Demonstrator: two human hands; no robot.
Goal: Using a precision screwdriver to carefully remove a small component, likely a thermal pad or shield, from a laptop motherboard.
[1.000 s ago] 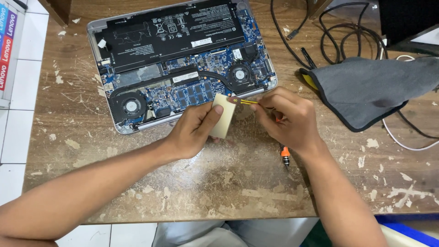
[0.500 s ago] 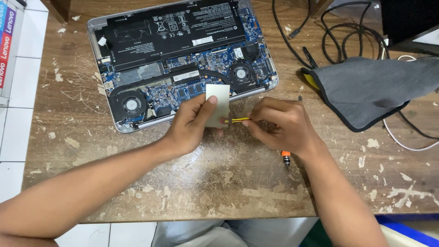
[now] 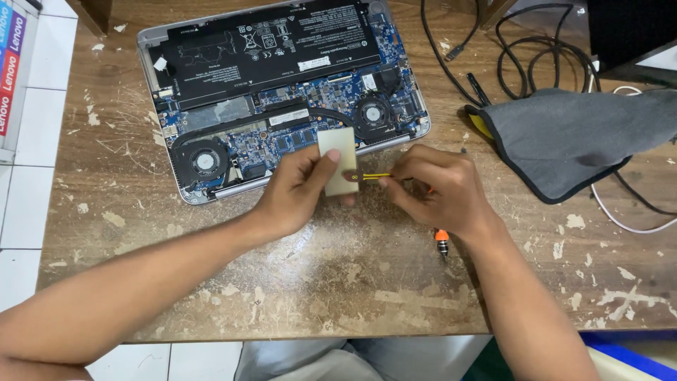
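Note:
An opened laptop [image 3: 282, 77] lies bottom-up on the worn wooden table, its black battery, blue circuit board and two fans exposed. My left hand [image 3: 300, 187] holds a small pale rectangular part [image 3: 338, 159] upright by its edges, just in front of the laptop's near edge. A thin yellow wire [image 3: 377, 176] runs from the part's lower right side. My right hand [image 3: 437, 187] pinches that wire's other end, a little to the right of the part.
A grey cloth pouch [image 3: 571, 137] lies at the right with black cables [image 3: 522, 49] behind it. A small orange-tipped tool [image 3: 441, 241] lies by my right wrist. White tiled floor shows at the left, and the table's front edge is near my lap.
My left hand has raised the pale part from tilted to upright. My right hand has shifted slightly right, drawing the yellow wire out from the part.

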